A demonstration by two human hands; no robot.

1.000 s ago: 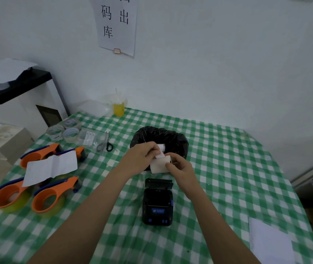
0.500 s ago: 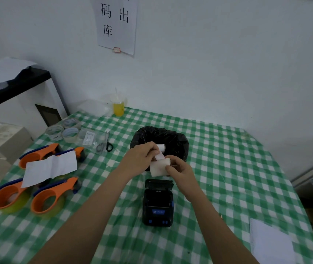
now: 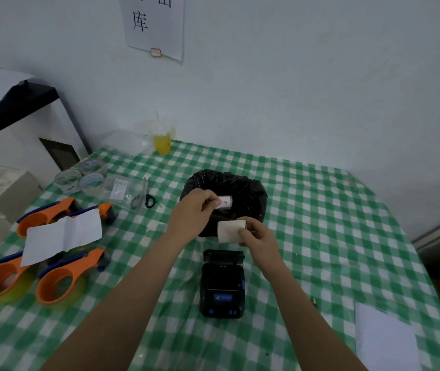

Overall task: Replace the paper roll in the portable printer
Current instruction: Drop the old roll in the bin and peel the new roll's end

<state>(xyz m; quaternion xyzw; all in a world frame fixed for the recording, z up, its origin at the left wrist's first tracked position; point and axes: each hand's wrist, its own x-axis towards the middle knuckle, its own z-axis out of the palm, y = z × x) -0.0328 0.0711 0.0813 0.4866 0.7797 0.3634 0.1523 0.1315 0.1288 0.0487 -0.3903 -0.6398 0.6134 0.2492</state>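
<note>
Paper roll (image 3: 230, 231) pinched in right hand (image 3: 260, 236), axis running left-right, just above and beyond open printer (image 3: 222, 285) on counter (image 3: 320, 236). Left hand (image 3: 194, 210) pinches small sticker (image 3: 217, 203) over black bin (image 3: 251, 188). Right hand nearer printer bay.

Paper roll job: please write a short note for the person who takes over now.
Left hand: pinching a small peeled strip with a red mark over the black bin bag.
Right hand: holding the new paper roll above the printer.
Done: printer lid open.
Left: drop the strip in the bag, seat the roll, feed the end out, close the lid.
</note>
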